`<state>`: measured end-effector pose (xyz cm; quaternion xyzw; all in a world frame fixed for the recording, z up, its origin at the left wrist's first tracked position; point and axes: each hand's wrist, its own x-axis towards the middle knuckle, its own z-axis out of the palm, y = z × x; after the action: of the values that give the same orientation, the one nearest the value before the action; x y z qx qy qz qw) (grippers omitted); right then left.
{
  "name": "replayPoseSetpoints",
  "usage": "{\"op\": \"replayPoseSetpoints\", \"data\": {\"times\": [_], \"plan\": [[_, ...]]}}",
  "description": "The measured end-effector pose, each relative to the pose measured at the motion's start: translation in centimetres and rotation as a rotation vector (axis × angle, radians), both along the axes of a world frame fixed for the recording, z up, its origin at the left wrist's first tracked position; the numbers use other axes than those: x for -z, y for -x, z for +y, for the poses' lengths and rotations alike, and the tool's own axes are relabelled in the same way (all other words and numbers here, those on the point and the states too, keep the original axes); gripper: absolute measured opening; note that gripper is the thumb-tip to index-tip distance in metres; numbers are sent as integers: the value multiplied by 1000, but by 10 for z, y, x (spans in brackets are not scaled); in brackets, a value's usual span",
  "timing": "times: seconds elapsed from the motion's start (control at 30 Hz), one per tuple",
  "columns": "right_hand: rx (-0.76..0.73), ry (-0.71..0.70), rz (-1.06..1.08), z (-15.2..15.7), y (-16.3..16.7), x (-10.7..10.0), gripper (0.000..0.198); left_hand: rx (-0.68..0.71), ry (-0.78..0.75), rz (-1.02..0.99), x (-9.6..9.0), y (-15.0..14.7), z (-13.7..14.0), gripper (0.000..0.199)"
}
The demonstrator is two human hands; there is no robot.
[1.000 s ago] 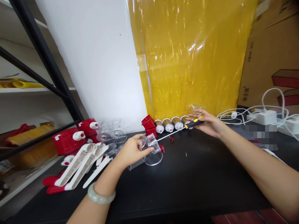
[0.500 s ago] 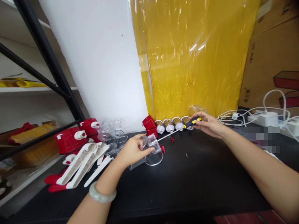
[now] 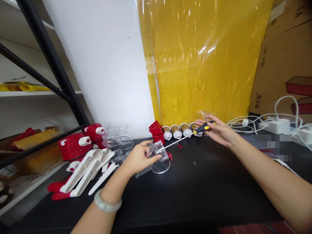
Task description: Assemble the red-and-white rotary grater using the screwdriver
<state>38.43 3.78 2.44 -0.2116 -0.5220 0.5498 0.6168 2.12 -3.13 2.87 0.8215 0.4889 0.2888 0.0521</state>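
Near the centre of the frame the left hand (image 3: 140, 158) is clasped on a clear plastic part (image 3: 160, 149), while right of centre the right hand (image 3: 220, 131) grips a screwdriver (image 3: 202, 128) by its yellow-and-black handle, the shaft slanting down leftward to that part over the black worktop (image 3: 207, 188).

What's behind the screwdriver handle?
The rightmost perforated drum shows partly behind the screwdriver handle. The handle and right hand hide its right side; anything else directly behind can't be seen.
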Motion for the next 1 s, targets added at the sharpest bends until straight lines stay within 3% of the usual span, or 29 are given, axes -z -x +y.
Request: {"op": "replayPoseSetpoints", "data": {"times": [0.1,0.2,0.3,0.4,0.6,0.73,0.83,0.93,1.0], "plan": [[157,74,-95,7,2,5,24,-3,1,8,1,1,0,52],[284,162,-138,12,5,8,27,-3,-1,10,1,2,1,53],[138,121,25,10,6,5,20,-12,1,2,1,2,2,53],[1,44,77,7,4,2,31,-10,2,-2,2,2,3,53],[320,123,-264,14,4,10,37,-4,5,9,1,2,2,54],[95,128,-28,9,2,6,30,-20,0,15,1,3,2,55],[-15,80,-25,5,-2,3,44,-23,-8,22,2,4,4,54],[130,79,-216,8,-2,6,31,-25,-2,27,2,3,4,54],[258,124,-354,12,-1,9,33,-27,4,29,1,3,3,55]]}}
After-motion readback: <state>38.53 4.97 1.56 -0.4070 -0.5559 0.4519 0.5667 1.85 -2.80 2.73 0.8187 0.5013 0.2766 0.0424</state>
